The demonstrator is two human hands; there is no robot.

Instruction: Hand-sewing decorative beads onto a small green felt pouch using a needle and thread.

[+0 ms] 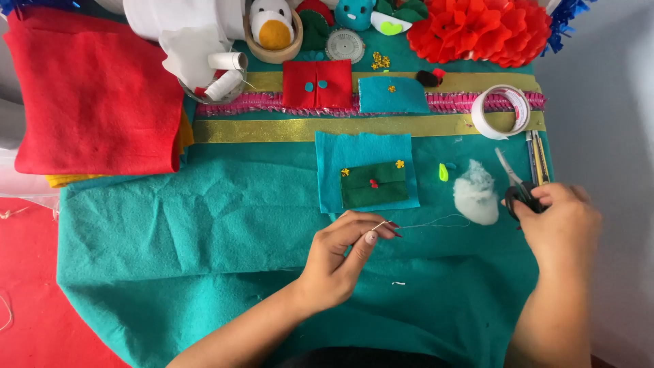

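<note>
Near centre on teal felt: left hand pinching needle, thread taut; right hand grasping scissors. Thread-cutting stage, judged; blades to thread next.

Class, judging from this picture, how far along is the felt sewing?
Done: dark green felt piece lies on the light blue felt square. In hand: left hand pinches a threaded needle; right hand grips black-handled scissors. Left: white stuffing tuft lies unused.

Teal felt cloth over the table, blue felt square bearing a dark green patch with red bead and yellow flowers, red folded felt, gold ribbon, pink fringe, black-handled scissors, white stuffing
</note>
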